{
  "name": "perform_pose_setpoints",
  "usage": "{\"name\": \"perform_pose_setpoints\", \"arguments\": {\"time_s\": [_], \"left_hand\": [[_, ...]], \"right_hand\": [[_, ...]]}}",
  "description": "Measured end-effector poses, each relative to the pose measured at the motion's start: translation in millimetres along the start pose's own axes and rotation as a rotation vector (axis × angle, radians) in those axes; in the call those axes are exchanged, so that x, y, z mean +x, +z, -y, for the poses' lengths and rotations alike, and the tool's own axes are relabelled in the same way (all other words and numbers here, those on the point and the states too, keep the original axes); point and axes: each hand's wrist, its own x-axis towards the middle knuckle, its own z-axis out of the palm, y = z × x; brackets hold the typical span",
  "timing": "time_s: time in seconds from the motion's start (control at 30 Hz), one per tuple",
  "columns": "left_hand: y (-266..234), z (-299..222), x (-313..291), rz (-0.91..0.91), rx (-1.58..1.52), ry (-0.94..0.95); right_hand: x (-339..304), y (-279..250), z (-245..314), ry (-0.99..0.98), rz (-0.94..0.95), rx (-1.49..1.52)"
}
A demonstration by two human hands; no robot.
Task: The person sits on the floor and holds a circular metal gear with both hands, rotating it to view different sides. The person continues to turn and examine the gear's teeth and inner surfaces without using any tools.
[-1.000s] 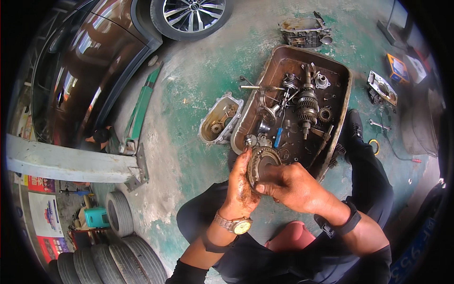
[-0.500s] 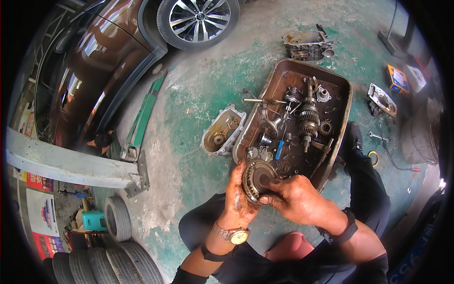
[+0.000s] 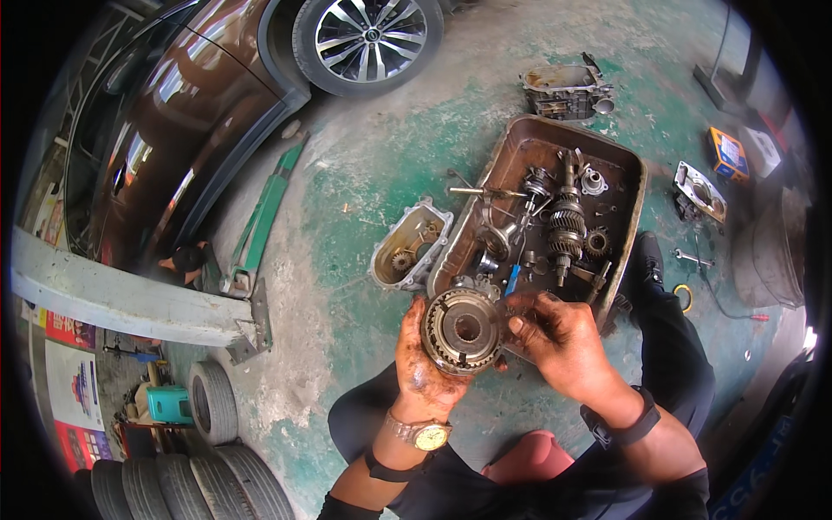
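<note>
Synchronizer gear (image 3: 452,334) held, separate from gear shaft (image 3: 568,227), in curled fingers of left hand (image 3: 419,367) at near end of brown tray (image 3: 513,149), beside narrowly bunched right hand (image 3: 570,343) of unclear contents, small gear (image 3: 597,243) also unfitted.

1. This is a workshop where people fix cars.
2. A shiny brown car (image 3: 165,130) with a big wheel (image 3: 368,39) is parked on the left.
3. Old black tires (image 3: 178,490) stand in a row in the bottom left corner.
4. A big brown tray (image 3: 529,147) is full of oily metal gears (image 3: 567,227).
5. A wrench (image 3: 693,258) and metal car parts (image 3: 565,91) lie on the floor (image 3: 347,152).
6. The floor's green paint is scratched and rubbed off in patches.
</note>
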Motion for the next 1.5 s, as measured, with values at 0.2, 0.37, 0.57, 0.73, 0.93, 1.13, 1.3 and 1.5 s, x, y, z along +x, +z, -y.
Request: {"name": "perform_pose_setpoints", "arguments": {"time_s": [0.2, 0.37, 0.57, 0.73, 0.93, 1.13, 1.3, 1.5], "left_hand": [[7.6, -3.2, -3.7, 0.167, -0.163, 0.027], [12.8, -0.2, -10.7, 0.154, -0.150, 0.061], [5.9, -2.3, -10.6, 0.488, 0.006, 0.060], [-1.5, -1.5, -15.3, 0.490, -0.050, 0.059], [-2.0, -3.4, -16.6, 0.525, 0.036, 0.059], [3.7, -3.5, -17.0, 0.482, 0.007, 0.085], [10.5, -4.5, -14.3, 0.417, 0.026, 0.075], [15.3, -2.1, -15.4, 0.245, -0.069, 0.064]], "right_hand": [[0.1, -3.4, -2.4, -0.037, -0.098, 0.034], [0.9, -2.2, 0.7, -0.098, -0.099, 0.068], [-5.3, -8.8, 13.8, -0.194, 0.017, -0.007], [-6.5, -11.0, 19.8, -0.267, 0.057, -0.078], [-6.8, -11.1, 20.8, -0.231, 0.101, -0.057], [-6.1, -9.2, 17.8, -0.240, 0.099, -0.082], [-4.1, -4.3, 9.1, -0.253, 0.035, -0.128], [-3.9, -2.9, 4.3, -0.233, 0.011, -0.150]]}}
